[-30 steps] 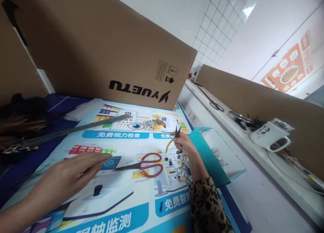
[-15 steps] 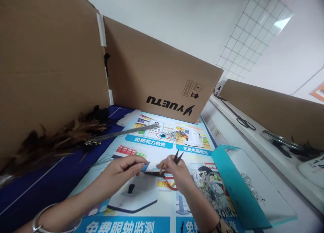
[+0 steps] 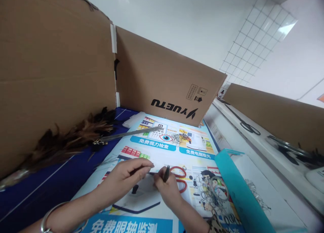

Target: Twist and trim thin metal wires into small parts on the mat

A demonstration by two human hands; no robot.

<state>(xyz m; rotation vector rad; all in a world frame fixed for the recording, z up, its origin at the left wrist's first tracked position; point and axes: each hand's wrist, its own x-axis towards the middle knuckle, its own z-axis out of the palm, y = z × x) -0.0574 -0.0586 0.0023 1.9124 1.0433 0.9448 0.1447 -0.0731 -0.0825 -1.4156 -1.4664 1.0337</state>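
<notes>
My left hand hovers over the printed poster, thumb and fingers pinched together. Whatever lies between its fingertips is too small to make out. Close by on the right, my right hand is closed around dark pointed tweezers, their tips sticking up out of the fist. Its thumb and forefinger meet close to the left fingertips. A pair of scissors with red handles lies on the poster just behind and right of this hand; its blades are mostly hidden.
Tangled wire rings and small metal pieces lie at the right, beside a teal box. Thin metal rods and brown feathers are at the left. Cardboard panels stand behind. Black scissors rest on the white ledge.
My right hand has moved slightly left and down, closer to the left fingertips. The tweezers' tips, apart before, are now together, and more of the red scissors handles shows.
</notes>
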